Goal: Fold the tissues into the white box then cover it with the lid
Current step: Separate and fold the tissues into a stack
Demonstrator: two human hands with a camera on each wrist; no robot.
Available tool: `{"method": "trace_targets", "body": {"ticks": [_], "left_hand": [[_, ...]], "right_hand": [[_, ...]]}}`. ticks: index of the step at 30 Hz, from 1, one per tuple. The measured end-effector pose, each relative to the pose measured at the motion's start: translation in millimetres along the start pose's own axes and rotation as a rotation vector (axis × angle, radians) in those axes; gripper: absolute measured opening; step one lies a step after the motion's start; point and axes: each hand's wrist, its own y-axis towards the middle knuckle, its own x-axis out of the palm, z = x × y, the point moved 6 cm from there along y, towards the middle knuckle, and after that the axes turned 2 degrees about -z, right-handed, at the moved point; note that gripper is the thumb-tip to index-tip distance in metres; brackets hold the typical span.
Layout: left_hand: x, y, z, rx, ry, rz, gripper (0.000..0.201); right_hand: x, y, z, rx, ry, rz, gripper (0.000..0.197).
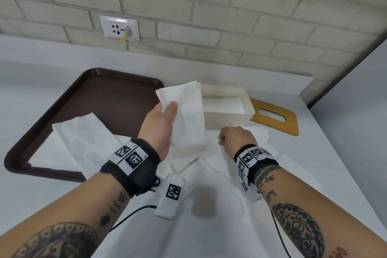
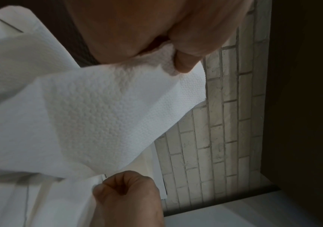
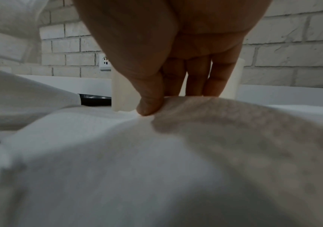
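My left hand (image 1: 165, 115) pinches the top of a white tissue (image 1: 188, 119) and holds it up in the air, just left of the white box (image 1: 228, 119). The left wrist view shows thumb and fingers (image 2: 183, 64) nipping the embossed tissue (image 2: 108, 110). My right hand (image 1: 232, 138) pinches the edge of another tissue (image 1: 215, 159) lying on the counter in front of the box; its thumb (image 3: 150, 106) presses the tissue (image 3: 195, 138) against the fingers. Folded tissues lie inside the open box. The wooden lid (image 1: 276, 119) with an oval slot lies flat to the box's right.
A dark brown tray (image 1: 100, 98) sits at the left with a loose tissue (image 1: 79, 142) draped over its front edge. More tissues cover the white counter (image 1: 335, 153) near me. A brick wall with a socket (image 1: 119, 27) stands behind.
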Motion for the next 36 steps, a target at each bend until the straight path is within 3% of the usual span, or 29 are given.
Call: {"method": "trace_targets", "body": {"ticks": [6, 11, 17, 21, 24, 25, 29, 36], "left_hand": [[-11, -3, -3, 0.002, 0.004, 0.006, 0.019], [-38, -3, -11, -0.019, -0.027, 0.062, 0.021], [-35, -6, -33, -0.123, -0.02, 0.019, 0.025], [-27, 2, -53, -0.158, 0.04, -0.032, 0.052], [-18, 11, -67, -0.204, -0.06, -0.09, 0.085], [-11, 5, -62, -0.22, -0.103, -0.104, 0.085], [8, -10, -47, -0.239, -0.12, -0.112, 0.044], [15, -11, -52, -0.271, -0.174, -0.106, 0.061]], "right_hand": [[-16, -14, -3, -0.004, 0.126, 0.101, 0.013], [-71, -43, 3, -0.029, 0.657, 0.3, 0.007], [-128, -82, -18, -0.235, 1.194, 0.481, 0.031], [-121, -83, -28, -0.274, 1.461, 0.473, 0.033], [-82, -70, -32, -0.11, 1.382, 0.386, 0.029], [-68, -67, -33, -0.057, 1.319, 0.363, 0.028], [-33, -60, -37, 0.055, 1.148, 0.326, 0.025], [-24, -56, -39, 0.087, 1.07, 0.297, 0.022]]}}
